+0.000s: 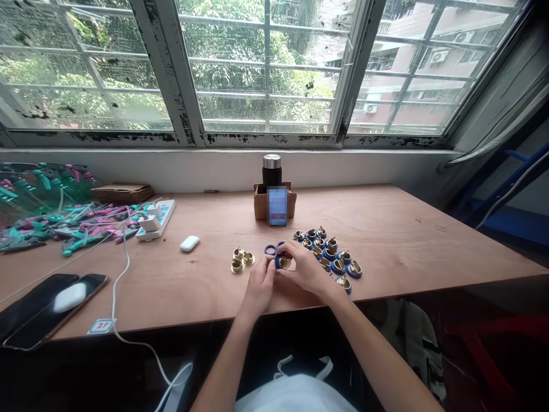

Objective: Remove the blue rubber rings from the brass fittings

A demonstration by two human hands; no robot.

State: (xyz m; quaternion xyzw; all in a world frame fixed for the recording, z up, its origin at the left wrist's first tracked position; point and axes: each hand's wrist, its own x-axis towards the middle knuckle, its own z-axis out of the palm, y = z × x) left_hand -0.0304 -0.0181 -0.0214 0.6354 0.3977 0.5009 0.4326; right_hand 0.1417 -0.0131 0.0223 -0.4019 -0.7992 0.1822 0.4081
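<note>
Your left hand (258, 287) and right hand (305, 269) have their fingers closed on a blue-ringed brass fitting (281, 261), just above the tabletop (398, 240), between loose brass fittings (242, 259) and a cluster of ringed ones (326, 250). Expect dense, stiff, smooth metal; hold it by the ring's rim.

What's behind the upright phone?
Behind the phone: a cardboard box and a dark steel-capped flask rising behind the box's front flap. The flask's base is hidden.
</note>
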